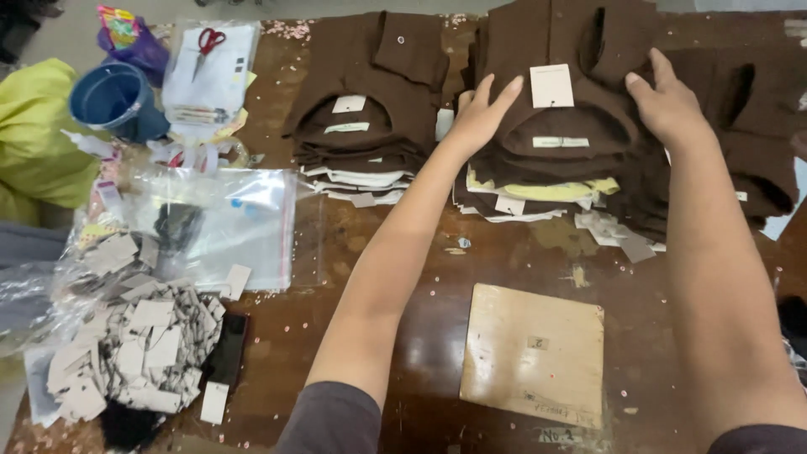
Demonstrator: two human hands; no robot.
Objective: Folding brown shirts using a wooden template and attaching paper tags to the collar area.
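Note:
Both my arms reach forward over a worn brown table [403, 303]. My left hand [481, 111] rests flat, fingers apart, on the left side of a stack of folded dark brown garments [555, 160]. My right hand [666, 102] lies flat on the right side of the same stack. The top garment carries a white hang tag [551, 86] between my hands. A second, lower stack of brown garments [361, 126] sits to the left of it. More brown garments [756, 143] lie at the right edge.
A square wooden board [533, 353] lies near me. At the left are clear plastic bags [227, 227], a heap of paper tags [139, 353], a black phone [227, 346], a blue cup [113, 99], red-handled scissors [208, 42] and yellow-green cloth [34, 134].

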